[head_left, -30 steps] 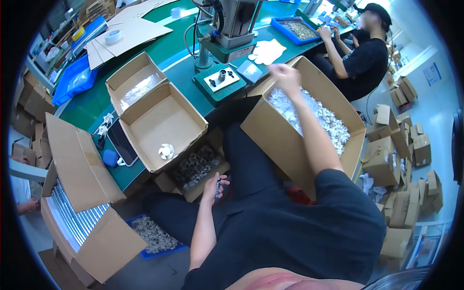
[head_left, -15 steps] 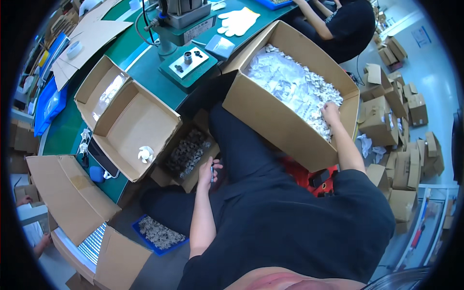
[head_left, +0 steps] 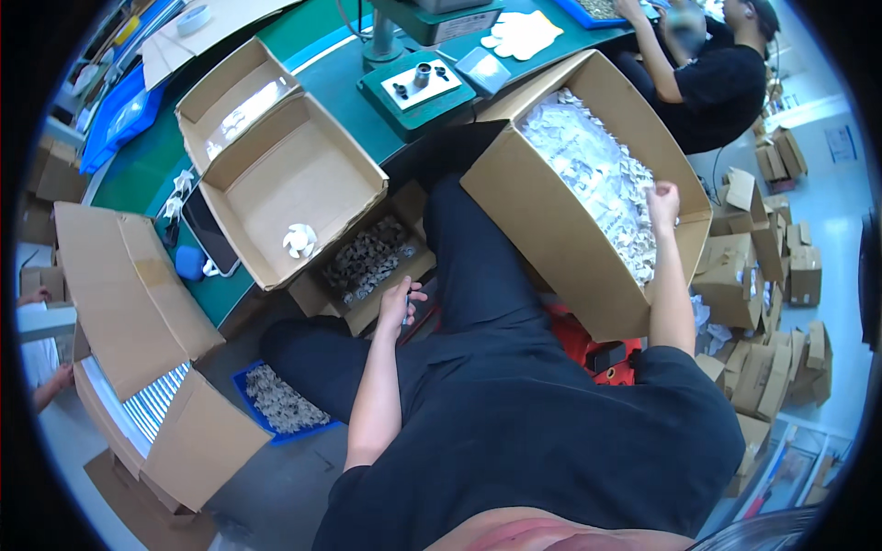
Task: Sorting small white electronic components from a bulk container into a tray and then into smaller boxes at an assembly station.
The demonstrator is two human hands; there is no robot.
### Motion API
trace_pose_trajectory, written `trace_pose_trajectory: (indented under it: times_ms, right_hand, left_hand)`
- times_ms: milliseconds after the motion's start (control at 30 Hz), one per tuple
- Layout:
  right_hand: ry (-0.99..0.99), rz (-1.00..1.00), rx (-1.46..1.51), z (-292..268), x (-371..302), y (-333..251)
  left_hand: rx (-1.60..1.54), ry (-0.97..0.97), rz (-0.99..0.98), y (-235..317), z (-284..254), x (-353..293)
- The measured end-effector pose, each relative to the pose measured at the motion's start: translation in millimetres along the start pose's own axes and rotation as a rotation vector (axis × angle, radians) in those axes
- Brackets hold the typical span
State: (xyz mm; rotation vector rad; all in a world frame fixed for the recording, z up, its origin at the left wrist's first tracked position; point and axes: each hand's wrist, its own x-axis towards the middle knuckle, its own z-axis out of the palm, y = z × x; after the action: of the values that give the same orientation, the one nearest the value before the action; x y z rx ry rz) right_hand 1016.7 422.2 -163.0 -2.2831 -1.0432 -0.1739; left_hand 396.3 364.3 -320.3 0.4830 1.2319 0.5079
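Observation:
My right hand (head_left: 663, 208) is closed over the large cardboard box (head_left: 542, 239), by its right wall. A speck of white shows at its fingers, too small to name. Inside the box lie many small white parts (head_left: 634, 188) and a clear plastic sheet or bag (head_left: 574, 138). My left hand (head_left: 397, 307) hovers above my lap with its fingers curled round a slim, dark thing I cannot make out. Close to it stands a low carton (head_left: 418, 264) of grey parts (head_left: 367, 262). Beyond, one white finned wheel (head_left: 299, 241) sits in an open carton (head_left: 266, 174).
A green press base (head_left: 413, 101) with a metal fixture stands on the green bench (head_left: 322, 69), near a white glove (head_left: 521, 35). A blue tray (head_left: 285, 399) of grey parts lies low at left. Another person (head_left: 712, 87) sits at far right. Cartons (head_left: 726, 266) crowd the right side.
The view has shifted, so the bench and boxes appear farther right. My right hand has come up a little from the white parts, fingers drawn together. My left hand stays curled above my lap.

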Motion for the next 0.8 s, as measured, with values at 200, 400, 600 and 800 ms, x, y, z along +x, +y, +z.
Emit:
trace_pose_trajectory:
  times_ms: [200, 400, 600, 800]
  right_hand:
    - [-0.466, -0.303, 0.816, 6, -30, -263]
    - [-0.311, -0.659, 0.7, 78, -92, -419]
    - [-0.192, -0.802, 0.711, 82, -127, -442]
    - [-0.113, -1.119, 0.734, 94, -126, -443]
  left_hand:
    - [-0.028, 0.007, 0.021, -9, -9, -5]
    - [-0.044, 0.014, 0.052, -3, -15, -10]
    - [-0.077, 0.006, 0.062, -4, -38, -14]
    - [-0.077, -0.002, 0.043, -11, -44, -8]
